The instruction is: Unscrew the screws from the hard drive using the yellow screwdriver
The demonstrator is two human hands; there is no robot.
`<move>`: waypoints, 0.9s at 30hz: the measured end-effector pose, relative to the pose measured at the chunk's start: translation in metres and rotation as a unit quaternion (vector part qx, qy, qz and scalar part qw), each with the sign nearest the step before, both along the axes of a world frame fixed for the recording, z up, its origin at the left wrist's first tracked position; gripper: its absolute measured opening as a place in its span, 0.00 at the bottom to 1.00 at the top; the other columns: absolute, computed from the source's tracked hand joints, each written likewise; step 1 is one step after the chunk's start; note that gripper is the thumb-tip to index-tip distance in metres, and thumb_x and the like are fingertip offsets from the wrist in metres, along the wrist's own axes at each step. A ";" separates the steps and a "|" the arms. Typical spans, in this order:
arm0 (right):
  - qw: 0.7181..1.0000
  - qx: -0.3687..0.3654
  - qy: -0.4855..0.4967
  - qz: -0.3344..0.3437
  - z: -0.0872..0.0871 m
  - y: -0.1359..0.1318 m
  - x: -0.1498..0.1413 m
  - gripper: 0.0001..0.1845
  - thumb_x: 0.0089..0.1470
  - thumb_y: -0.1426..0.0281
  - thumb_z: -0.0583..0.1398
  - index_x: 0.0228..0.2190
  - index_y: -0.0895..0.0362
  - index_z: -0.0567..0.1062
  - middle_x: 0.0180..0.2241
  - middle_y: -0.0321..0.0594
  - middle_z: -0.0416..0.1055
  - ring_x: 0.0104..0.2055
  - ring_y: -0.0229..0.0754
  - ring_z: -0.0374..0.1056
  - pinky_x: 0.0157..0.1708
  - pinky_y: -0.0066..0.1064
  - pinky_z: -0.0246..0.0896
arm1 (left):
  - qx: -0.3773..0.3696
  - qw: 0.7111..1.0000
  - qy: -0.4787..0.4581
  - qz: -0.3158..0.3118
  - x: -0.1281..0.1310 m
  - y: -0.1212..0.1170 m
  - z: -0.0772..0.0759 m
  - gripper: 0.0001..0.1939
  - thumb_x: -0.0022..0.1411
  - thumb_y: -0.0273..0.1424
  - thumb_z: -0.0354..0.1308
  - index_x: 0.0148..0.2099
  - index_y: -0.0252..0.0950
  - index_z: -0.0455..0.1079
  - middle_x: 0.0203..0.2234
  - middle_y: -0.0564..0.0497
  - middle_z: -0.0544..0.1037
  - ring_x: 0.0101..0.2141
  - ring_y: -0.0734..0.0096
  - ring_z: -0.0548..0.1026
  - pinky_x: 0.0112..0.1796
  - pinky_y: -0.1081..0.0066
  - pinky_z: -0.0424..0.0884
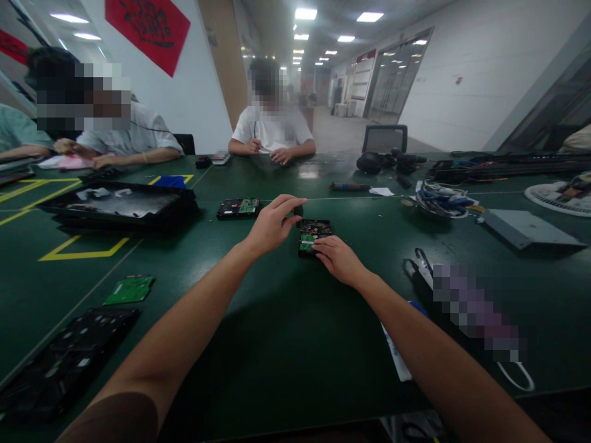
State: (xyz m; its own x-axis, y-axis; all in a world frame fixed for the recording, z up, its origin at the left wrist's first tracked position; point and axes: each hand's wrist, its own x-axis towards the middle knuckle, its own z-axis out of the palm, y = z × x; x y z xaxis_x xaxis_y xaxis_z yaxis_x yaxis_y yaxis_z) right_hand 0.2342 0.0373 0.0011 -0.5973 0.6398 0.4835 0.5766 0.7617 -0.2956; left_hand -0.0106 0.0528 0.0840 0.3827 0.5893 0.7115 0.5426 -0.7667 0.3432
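A hard drive (310, 235) lies on the green table in front of me, its green circuit board showing at the near end. My right hand (339, 258) grips its near right edge, fingers on top and thumb low at the side. Over the drive's far left corner is my left hand (277, 224), thumb and fingers curled around a small dark thing (298, 212) that I cannot make out. Just left of that hand, a second hard drive (239, 208) rests with its circuit board up.
Black trays (124, 206) are stacked at the left. Nearer lie a green circuit board (129, 289) and a black plastic frame (69, 354). On the right are a cable bundle (441, 200), a grey metal box (530, 229) and a lanyard. A screwdriver (349, 186) lies beyond. Several people sit opposite.
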 end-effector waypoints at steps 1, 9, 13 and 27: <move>1.000 0.001 0.001 0.001 0.000 0.000 0.000 0.15 0.64 0.72 0.61 0.50 0.57 0.80 0.51 0.51 0.77 0.54 0.52 0.70 0.60 0.53 0.65 | -0.003 1.000 0.000 0.000 0.000 0.000 0.000 0.22 0.67 0.23 0.58 0.62 0.42 0.70 0.53 0.45 0.75 0.51 0.62 0.76 0.48 0.60 0.79; 1.000 0.005 0.003 0.001 -0.001 0.000 0.000 0.15 0.64 0.72 0.60 0.51 0.55 0.80 0.51 0.50 0.77 0.55 0.52 0.70 0.59 0.54 0.66 | -0.067 0.997 -0.025 -0.009 0.002 0.001 -0.003 0.24 0.66 0.23 0.57 0.63 0.41 0.68 0.56 0.45 0.77 0.49 0.61 0.78 0.42 0.62 0.82; 1.000 0.006 -0.001 -0.003 0.000 -0.001 0.000 0.15 0.64 0.72 0.60 0.51 0.56 0.80 0.52 0.50 0.77 0.55 0.52 0.70 0.60 0.54 0.66 | -0.123 0.988 -0.083 -0.051 0.005 0.001 -0.006 0.21 0.66 0.30 0.61 0.61 0.42 0.70 0.55 0.45 0.77 0.49 0.59 0.79 0.30 0.71 0.81; 1.000 -0.003 -0.001 -0.006 -0.001 0.000 -0.001 0.14 0.64 0.73 0.60 0.50 0.58 0.80 0.52 0.50 0.77 0.55 0.51 0.70 0.60 0.52 0.65 | -0.245 0.919 -0.295 -0.089 0.018 0.004 -0.009 0.14 0.65 0.42 0.63 0.45 0.37 0.75 0.38 0.49 0.78 0.38 0.69 0.77 0.32 0.70 0.82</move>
